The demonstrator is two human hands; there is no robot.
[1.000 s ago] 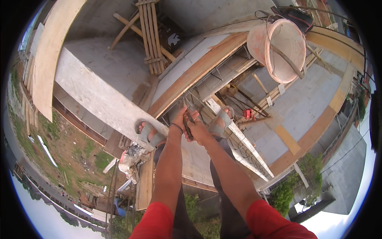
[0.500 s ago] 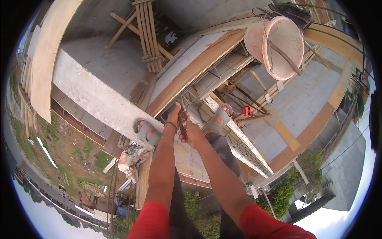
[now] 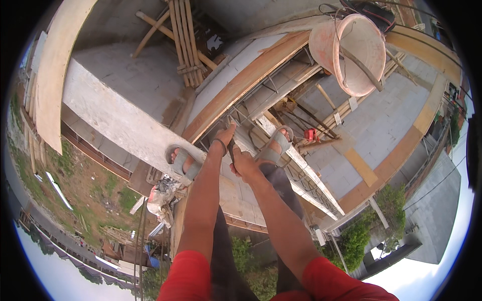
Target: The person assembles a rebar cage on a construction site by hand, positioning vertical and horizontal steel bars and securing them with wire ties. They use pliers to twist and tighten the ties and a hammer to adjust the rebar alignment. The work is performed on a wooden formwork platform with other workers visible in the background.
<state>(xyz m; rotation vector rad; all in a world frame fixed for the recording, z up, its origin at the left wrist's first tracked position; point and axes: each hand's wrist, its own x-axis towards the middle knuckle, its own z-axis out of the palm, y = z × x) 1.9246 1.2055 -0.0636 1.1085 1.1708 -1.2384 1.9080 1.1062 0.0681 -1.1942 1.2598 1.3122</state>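
Both arms reached straight down between my feet — left hand (image 3: pixel 224 136) stretched out with the fingers together and flat, pressing down toward the steel rebar cage (image 3: pixel 261 108) that ran inside the beam formwork. Right hand (image 3: pixel 246 164) was curled closed around a dark slim tool (image 3: pixel 231 149), looked like pliers or a tie hook, too small to tell which; its tip pointed up between the two hands, near the bars. I couldn't tell whether the left fingertips touched a bar or only hovered over it. Bracelet on the left wrist. I stood straddled, grey sandals on — left foot (image 3: pixel 182 161) on the concrete beam top (image 3: pixel 115 120), right foot (image 3: pixel 275 145) on a plank across the form — probably so the cage sat directly under me and both hands could get at it. Long wooden form board (image 3: pixel 241 88) flanked the cage on its left, holding the channel shape. Pale orange bucket (image 3: pixel 351 52) sat well apart at upper right, a stick leaning in it. Bundle of bamboo poles (image 3: pixel 183 40) lay beyond the slab. Small red thing (image 3: pixel 311 134) just right of my right foot. Ground far below at left.
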